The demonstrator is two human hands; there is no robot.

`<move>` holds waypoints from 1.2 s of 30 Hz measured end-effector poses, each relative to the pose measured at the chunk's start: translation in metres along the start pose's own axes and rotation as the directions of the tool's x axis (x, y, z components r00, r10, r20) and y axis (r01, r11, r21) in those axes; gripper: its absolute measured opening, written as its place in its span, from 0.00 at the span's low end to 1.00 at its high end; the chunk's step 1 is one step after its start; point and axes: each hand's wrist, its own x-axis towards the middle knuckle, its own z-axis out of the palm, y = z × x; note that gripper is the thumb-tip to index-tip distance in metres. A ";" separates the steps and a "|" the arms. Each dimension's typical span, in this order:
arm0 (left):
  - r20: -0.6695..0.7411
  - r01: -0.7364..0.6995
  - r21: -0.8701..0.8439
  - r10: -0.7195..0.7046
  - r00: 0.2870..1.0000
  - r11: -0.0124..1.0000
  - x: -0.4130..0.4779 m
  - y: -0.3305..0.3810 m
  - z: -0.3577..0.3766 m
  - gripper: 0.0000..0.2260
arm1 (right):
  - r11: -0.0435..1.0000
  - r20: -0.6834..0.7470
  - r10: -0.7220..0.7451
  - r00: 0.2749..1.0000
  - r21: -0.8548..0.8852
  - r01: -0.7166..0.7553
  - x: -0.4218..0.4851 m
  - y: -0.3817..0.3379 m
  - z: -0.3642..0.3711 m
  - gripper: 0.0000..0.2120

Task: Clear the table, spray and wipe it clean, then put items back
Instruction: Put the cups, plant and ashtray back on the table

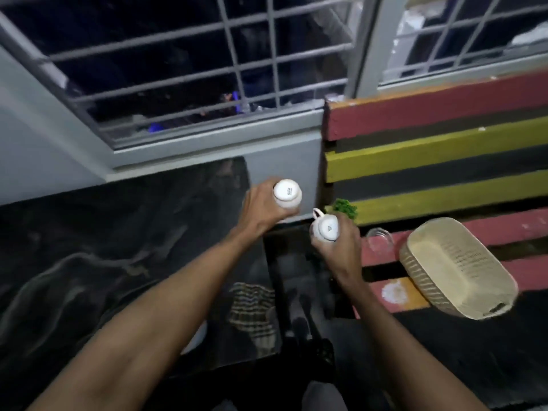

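Observation:
My left hand [264,207] grips a white ceramic cup [287,193] held upside down, its base facing the camera. My right hand [341,244] holds a second white cup [325,228], also base up, with its handle pointing up and left. Both cups hang in the air between the dark marbled table [103,247] on the left and the red and yellow slatted bench [444,161] on the right. A green leafy thing [345,208] shows just behind my right hand.
On the bench lie a cream woven basket [456,268] and a clear glass [379,238]. A striped cloth [252,307] lies at the table's near right edge. A barred window [207,69] and a grey wall stand behind the table.

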 end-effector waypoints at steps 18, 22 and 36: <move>-0.169 0.266 0.014 -0.260 0.951 0.964 -0.149 -0.372 -0.333 0.26 | 0.995 0.312 -0.059 0.948 0.101 0.028 -0.158 -0.346 0.286 0.25; -0.040 0.274 0.085 -0.272 0.962 0.958 -0.162 -0.424 -0.341 0.27 | 0.998 0.341 0.049 0.939 0.014 -0.057 -0.183 -0.357 0.345 0.25; 0.195 0.112 0.120 -0.134 0.972 0.986 -0.153 -0.513 -0.331 0.27 | 0.980 0.134 0.180 0.975 -0.108 -0.166 -0.202 -0.318 0.430 0.20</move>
